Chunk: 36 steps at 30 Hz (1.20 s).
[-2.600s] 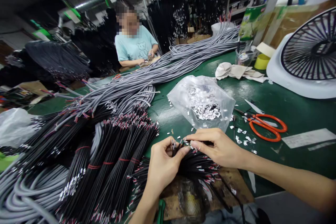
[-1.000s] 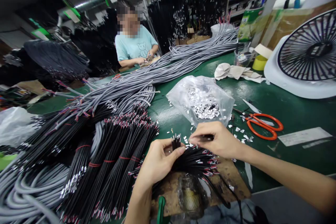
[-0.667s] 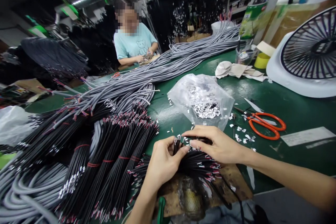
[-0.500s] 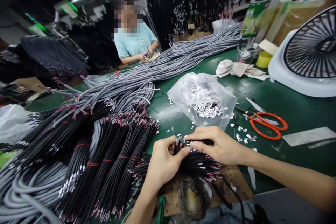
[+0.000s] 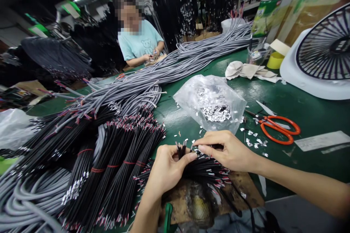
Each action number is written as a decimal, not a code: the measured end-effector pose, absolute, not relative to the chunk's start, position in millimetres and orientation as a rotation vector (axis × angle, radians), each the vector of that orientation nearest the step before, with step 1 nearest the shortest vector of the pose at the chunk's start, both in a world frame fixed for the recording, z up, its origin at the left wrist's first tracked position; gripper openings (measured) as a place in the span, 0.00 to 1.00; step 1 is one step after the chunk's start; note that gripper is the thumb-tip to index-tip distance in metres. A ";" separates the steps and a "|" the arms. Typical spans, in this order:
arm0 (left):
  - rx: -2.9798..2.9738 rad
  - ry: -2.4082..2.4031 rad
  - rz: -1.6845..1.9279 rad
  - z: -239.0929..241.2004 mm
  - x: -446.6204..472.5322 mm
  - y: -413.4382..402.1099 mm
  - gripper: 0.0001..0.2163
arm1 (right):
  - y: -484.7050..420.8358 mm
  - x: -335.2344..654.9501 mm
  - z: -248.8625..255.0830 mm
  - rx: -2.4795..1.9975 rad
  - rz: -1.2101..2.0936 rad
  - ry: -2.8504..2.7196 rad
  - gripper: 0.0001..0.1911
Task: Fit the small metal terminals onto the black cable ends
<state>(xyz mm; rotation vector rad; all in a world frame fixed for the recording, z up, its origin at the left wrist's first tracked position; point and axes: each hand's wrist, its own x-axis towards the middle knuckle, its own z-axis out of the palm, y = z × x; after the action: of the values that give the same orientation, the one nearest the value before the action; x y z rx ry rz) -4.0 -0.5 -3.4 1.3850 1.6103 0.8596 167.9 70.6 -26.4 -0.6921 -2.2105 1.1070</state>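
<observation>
My left hand (image 5: pixel 166 169) is closed around a small bunch of black wires (image 5: pixel 182 151), their stripped tips pointing up. My right hand (image 5: pixel 228 151) pinches at one wire end just right of that bunch; what sits between its fingertips is too small to name. Under both hands lies a fan of loose black wires (image 5: pixel 210 173) with red and white tips, resting on a brown board (image 5: pixel 240 185). A clear plastic bag of small metal terminals (image 5: pixel 212 105) lies just beyond my hands, with loose terminals (image 5: pixel 253 142) scattered on the green table (image 5: pixel 300 113).
Bundled black wires (image 5: pixel 115 164) and grey cables (image 5: pixel 153 80) fill the left side. Orange scissors (image 5: pixel 277 129) lie to the right, a white fan (image 5: pixel 322 54) at far right, crumpled paper (image 5: pixel 248 71) and a yellow cup (image 5: pixel 273 60) behind. Another person in a light blue shirt (image 5: pixel 140 43) works across the table.
My right hand drew away from the bunch one second ago, then came back to its tips. The left hand has kept its hold, and the view has shifted slightly.
</observation>
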 end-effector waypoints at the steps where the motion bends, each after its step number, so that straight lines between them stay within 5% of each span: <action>1: 1.393 1.607 0.856 -2.6 -3.8 -0.5 0.10 | 70.4 167.0 -26.1 -0.693 1.110 -2.183 0.10; 16: 1.503 1.685 0.876 -8.5 -0.1 -4.0 0.06 | 71.0 158.9 -27.4 -0.641 1.195 -2.099 0.07; 23: 1.518 1.578 0.818 -2.9 -4.5 -1.4 0.05 | 72.9 154.0 -33.4 -0.635 1.947 -1.710 0.20; 30: 1.554 1.652 0.821 -8.2 1.1 1.6 0.07 | 71.5 164.4 -29.0 -0.674 1.004 -2.122 0.06; 36: 1.529 1.527 0.818 -7.4 -0.7 4.1 0.08 | 78.2 162.7 -29.3 -0.494 1.639 -2.005 0.13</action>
<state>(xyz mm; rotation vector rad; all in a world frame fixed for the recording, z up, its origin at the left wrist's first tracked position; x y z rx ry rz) -0.7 4.1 -7.4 1.5291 1.5270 0.8181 162.7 78.2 -29.3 -0.4939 -2.0046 1.6390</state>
